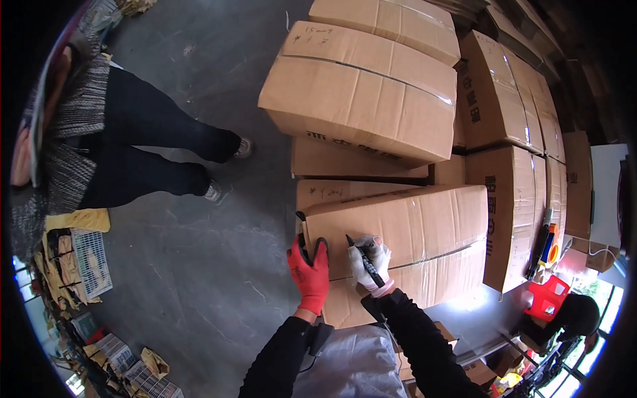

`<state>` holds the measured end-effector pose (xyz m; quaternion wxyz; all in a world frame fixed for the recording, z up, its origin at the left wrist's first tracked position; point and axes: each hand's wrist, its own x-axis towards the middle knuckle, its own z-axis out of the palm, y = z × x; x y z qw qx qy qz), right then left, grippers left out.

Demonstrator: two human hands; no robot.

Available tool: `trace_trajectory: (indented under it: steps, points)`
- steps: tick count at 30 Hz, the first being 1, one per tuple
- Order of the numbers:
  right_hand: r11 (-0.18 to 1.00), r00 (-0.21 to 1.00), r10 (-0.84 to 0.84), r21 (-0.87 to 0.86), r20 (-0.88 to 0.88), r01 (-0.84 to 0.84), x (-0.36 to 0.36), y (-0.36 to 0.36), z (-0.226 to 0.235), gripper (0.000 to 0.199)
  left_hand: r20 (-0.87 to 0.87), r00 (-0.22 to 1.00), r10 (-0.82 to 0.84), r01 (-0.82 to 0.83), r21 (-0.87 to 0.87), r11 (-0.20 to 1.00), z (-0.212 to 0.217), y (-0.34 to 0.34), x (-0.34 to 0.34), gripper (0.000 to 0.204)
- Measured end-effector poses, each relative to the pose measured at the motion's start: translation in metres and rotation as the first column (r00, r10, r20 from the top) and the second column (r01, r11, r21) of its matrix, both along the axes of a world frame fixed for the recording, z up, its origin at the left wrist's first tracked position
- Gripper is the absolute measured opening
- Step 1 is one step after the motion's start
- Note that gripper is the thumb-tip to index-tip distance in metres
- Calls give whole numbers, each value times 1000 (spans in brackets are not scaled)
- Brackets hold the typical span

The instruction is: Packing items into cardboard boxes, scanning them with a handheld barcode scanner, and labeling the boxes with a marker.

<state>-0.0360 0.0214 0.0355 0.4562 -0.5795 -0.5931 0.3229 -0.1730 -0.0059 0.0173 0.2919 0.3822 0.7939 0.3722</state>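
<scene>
My right hand, in a white glove, is closed around a black marker pen. The pen's tip points up and left, just over the top of a taped brown cardboard box. My left hand, in a red glove with black fingertips, is at the left edge of the same box. From its fingers a slim dark object sticks up; its kind is too small to make out. Behind this box, another large carton rests on top of lower ones, with handwriting at its far left corner.
More cartons stand stacked to the right, with a tape dispenser on one. A person in dark trousers stands on the grey floor at left. Plastic crates lie lower left. A red stool and a seated person are lower right.
</scene>
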Motion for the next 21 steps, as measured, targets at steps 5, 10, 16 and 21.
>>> trace_trajectory:
  steps: [5, 10, 16, 21]
  points:
    - [999, 1000, 12, -49, 14, -12, 2, 2, 7, 11, -154, 988, -22, 24, 13, 1000, 3, 1, 4, 53]
    - [997, 1000, 18, -75, 25, -16, -1, 2, 6, 10, -184, 982, -33, 19, -74, 997, 6, -2, 8, 51]
    - [993, 999, 8, -117, -54, -14, -1, -4, 0, 9, -174, 984, 30, -45, -83, 996, -2, -7, 1, 47]
    - [985, 969, -93, -165, -231, 55, 25, -18, -17, 12, -92, 996, 16, -24, -86, 996, 6, 2, 10, 44]
